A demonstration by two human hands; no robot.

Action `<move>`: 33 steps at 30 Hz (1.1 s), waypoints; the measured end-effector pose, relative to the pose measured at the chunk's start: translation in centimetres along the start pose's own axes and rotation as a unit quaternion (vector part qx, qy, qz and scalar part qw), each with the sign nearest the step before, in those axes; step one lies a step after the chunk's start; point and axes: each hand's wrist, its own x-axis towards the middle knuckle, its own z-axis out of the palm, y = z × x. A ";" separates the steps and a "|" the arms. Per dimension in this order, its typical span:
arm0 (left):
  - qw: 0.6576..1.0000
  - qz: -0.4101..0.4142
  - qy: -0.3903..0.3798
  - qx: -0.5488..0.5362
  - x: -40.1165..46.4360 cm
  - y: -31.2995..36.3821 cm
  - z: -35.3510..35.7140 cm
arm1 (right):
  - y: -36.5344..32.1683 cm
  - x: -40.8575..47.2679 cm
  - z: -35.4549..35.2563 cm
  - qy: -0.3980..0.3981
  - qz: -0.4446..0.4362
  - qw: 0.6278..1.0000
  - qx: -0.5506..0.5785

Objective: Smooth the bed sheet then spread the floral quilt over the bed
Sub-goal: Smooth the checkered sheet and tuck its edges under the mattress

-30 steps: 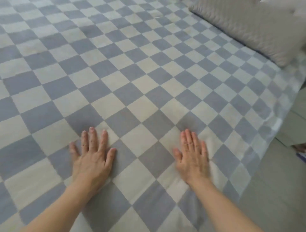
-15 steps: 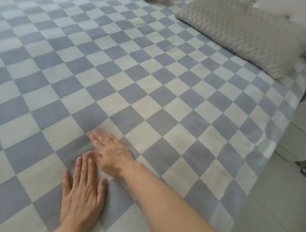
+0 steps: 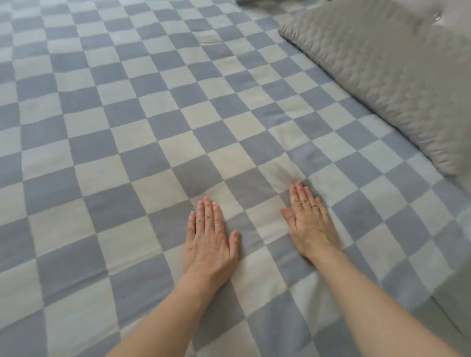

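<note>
A blue-and-cream checkered bed sheet (image 3: 153,132) covers the bed and fills most of the view. My left hand (image 3: 210,237) lies flat on it, palm down, fingers straight and together. My right hand (image 3: 309,221) presses flat on the sheet a little to the right and slightly further ahead, fingers straight. A small ridge of fabric runs just beyond the right fingertips. No floral quilt shows in the frame.
A grey quilted pillow (image 3: 397,84) lies at the upper right of the bed. The bed's right edge drops to a pale floor (image 3: 456,305) at the lower right. A dark bit of fabric (image 3: 257,1) peeks in at the top edge.
My right hand swept left across the sheet beside the left hand, then back out to the right. Both hands now lie further forward and to the right, nearer the pillow.
</note>
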 end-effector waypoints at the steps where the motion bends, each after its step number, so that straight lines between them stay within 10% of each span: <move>1: 0.999 0.036 -0.008 -0.011 -0.1 -0.1 -0.5 | -0.1 0.1 -0.2 -0.010 0.004 1.000 -0.001; 5: 0.989 0.113 0.075 -0.060 -0.6 -5.8 -4.4 | -0.3 0.5 -0.2 -0.010 0.004 1.000 -0.008; 9: 0.953 -0.176 0.245 -0.023 -1.8 -19.4 -8.6 | -1.3 2.1 -0.2 -0.023 0.041 0.999 0.009; 13: 0.900 -0.420 0.115 0.003 -3.2 -27.7 -10.3 | -4.2 6.3 -2.1 -0.073 0.084 0.992 0.054; 17: 0.924 -0.373 0.086 0.027 -0.6 -26.5 -8.2 | -20.1 9.6 -4.6 0.064 -0.083 0.981 0.163; 23: 0.953 -0.284 0.091 0.050 4.7 -24.4 -7.5 | -40.8 12.3 -3.9 -0.109 -0.379 0.883 0.254; 33: 0.969 -0.203 0.135 0.039 13.2 -13.8 -4.2 | -25.6 23.8 -0.1 -0.034 -0.316 0.947 0.042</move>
